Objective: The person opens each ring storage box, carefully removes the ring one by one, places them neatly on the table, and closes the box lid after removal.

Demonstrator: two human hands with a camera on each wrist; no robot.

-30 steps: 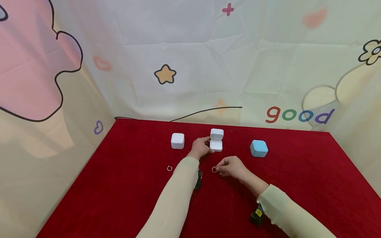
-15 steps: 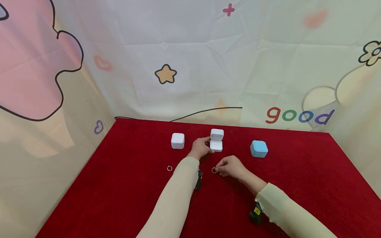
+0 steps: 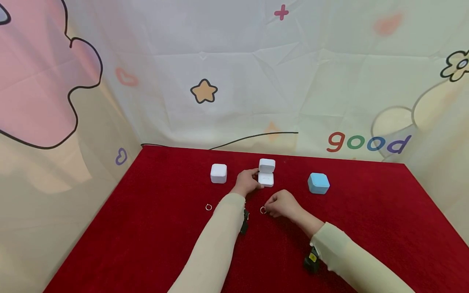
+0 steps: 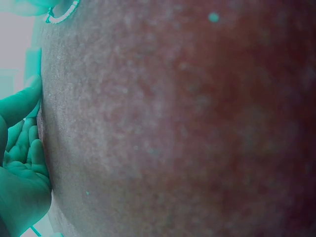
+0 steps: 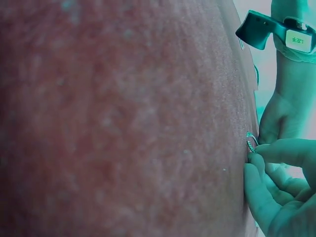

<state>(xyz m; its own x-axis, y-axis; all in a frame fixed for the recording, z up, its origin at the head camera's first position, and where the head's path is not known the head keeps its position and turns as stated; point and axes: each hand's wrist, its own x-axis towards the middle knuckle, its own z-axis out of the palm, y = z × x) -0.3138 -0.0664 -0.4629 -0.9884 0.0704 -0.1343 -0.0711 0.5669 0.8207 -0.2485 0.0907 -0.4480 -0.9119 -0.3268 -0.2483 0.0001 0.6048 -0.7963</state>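
My left hand [image 3: 246, 182] grips the left side of a white ring box [image 3: 266, 179], whose lid stands raised. In the left wrist view the left hand [image 4: 19, 158] shows at the edge, its thumb against the box. Just in front of the box, my right hand [image 3: 283, 204] pinches a small ring [image 3: 263, 210] between thumb and fingertips. The right wrist view shows this ring [image 5: 251, 142] with a beaded-looking band, held by the right hand [image 5: 281, 182] close to the cloth. Another ring [image 3: 208, 207] lies left of my left forearm.
A closed white ring box [image 3: 218, 173] stands to the left, and a closed light blue one [image 3: 318, 183] to the right. Red cloth [image 3: 154, 228] covers the table. A printed curtain [image 3: 234, 114] hangs behind and at the sides.
My right wrist and forearm have shifted slightly up and left while the hand keeps the ring almost in place. The left hand and the boxes have not moved.
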